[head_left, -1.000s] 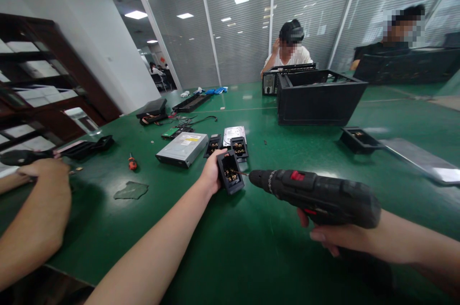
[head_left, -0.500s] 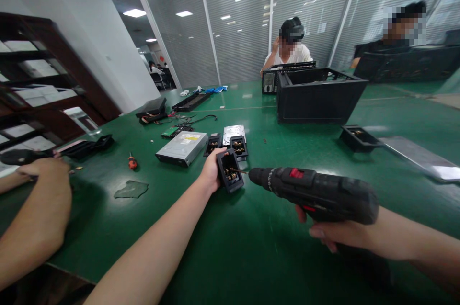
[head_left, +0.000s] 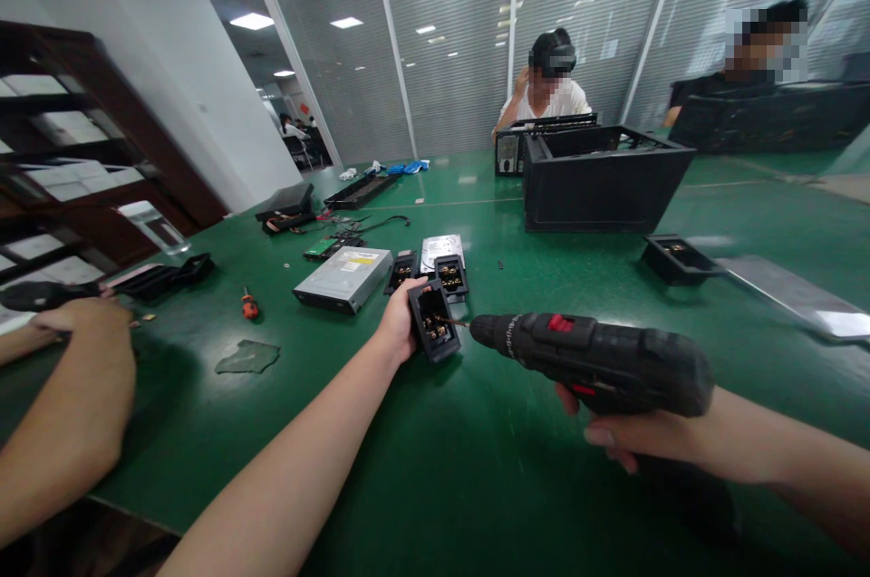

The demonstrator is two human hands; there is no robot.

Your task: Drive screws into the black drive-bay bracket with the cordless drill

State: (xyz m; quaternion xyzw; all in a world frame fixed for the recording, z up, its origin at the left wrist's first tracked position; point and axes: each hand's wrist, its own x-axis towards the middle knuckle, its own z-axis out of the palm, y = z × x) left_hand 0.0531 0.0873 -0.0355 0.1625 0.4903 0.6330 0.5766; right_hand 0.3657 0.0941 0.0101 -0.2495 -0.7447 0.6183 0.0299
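My left hand [head_left: 400, 322] grips a small black box [head_left: 445, 349] by its left side, tilted so its open face points towards me. Brass-coloured metal parts show inside. In my right hand [head_left: 639, 441] is a black cordless drill [head_left: 591, 360] with red switches, held level and aimed left. Its thin bit [head_left: 460, 323] reaches into the open face; whether the tip touches a metal part is too small to tell. Just behind are two similar black boxes [head_left: 451, 274] [head_left: 402, 271] and a silver hard disk [head_left: 441, 251].
Left of my hand lie an optical drive [head_left: 345, 280], an orange screwdriver [head_left: 250, 305] and a dark flat scrap [head_left: 248, 357]. A co-worker's arm [head_left: 74, 405] is at far left. Black computer cases [head_left: 598, 192] stand at the back right, near another black box [head_left: 680, 258] and a metal panel [head_left: 802, 292].
Almost nothing differs. The drill sits very slightly higher in the picture, its bit still at the box; my left hand keeps its hold.
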